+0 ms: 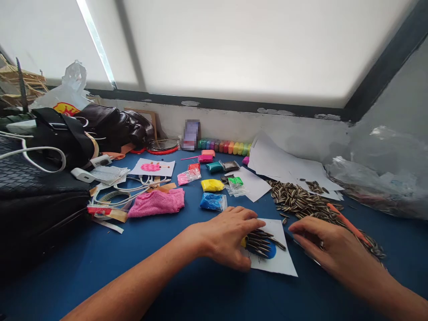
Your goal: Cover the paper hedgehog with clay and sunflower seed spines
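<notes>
A white paper sheet (282, 265) lies on the blue table, with a flat blue clay patch (273, 252) on it. Striped sunflower seeds (259, 244) stand out from the patch in a fan, and a bit of yellow clay (244, 242) shows beside my left hand. My left hand (229, 238) rests over the sheet's left side, thumb and fingers apart, partly covering the work. Just right of the sheet, my right hand (329, 247) is curled with thumb and fingers close together. A thin pale edge shows under it; what it holds is unclear.
Loose sunflower seeds (301, 200) are heaped at the right beside an orange strip (347, 223). Behind lie blue (212, 201) and yellow (212, 185) clay packets and white papers (284, 162). A pink cloth (157, 203), cables and a black bag (43, 223) occupy the left.
</notes>
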`<state>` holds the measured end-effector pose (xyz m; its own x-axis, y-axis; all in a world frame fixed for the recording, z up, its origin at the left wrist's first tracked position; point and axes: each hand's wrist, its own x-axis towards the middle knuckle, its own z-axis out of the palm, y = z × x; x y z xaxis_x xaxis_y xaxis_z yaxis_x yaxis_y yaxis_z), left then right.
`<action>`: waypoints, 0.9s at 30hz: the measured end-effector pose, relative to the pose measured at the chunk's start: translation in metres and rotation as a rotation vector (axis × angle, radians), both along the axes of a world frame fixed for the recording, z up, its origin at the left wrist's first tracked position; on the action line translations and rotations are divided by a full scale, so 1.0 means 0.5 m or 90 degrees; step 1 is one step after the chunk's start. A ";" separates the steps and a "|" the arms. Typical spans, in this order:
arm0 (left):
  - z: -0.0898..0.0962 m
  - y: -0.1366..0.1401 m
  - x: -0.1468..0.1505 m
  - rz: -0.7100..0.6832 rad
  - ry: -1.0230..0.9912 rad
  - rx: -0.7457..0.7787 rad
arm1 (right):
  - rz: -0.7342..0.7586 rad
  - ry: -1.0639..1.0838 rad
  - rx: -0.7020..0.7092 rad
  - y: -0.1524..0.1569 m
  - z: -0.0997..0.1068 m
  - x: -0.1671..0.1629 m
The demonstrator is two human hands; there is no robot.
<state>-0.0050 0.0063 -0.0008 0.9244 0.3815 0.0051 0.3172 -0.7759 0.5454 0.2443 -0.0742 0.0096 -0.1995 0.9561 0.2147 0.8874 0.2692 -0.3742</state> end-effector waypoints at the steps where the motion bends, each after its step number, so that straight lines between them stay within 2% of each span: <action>1: 0.001 0.000 0.000 0.001 0.001 -0.002 | 0.013 -0.012 0.003 0.000 0.000 -0.001; 6: 0.003 -0.001 -0.001 0.005 0.002 -0.015 | 0.000 -0.041 0.031 -0.003 0.003 0.004; 10: 0.007 -0.002 0.001 0.011 0.013 -0.017 | 0.028 -0.049 -0.015 -0.011 0.003 -0.003; 19: 0.006 -0.003 0.001 0.006 0.015 -0.001 | 0.037 -0.164 0.025 -0.014 -0.042 -0.030; 23: 0.006 -0.004 0.000 0.005 0.016 -0.002 | 0.017 -0.201 0.066 -0.014 -0.039 -0.012; 27: 0.006 -0.002 0.000 0.003 0.018 -0.011 | 0.005 -0.230 0.063 -0.017 -0.030 0.016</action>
<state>-0.0052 0.0052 0.0023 0.9222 0.3856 -0.0280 0.3364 -0.7646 0.5497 0.2523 -0.0828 -0.0056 -0.2863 0.9326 0.2197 0.9553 0.2954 -0.0091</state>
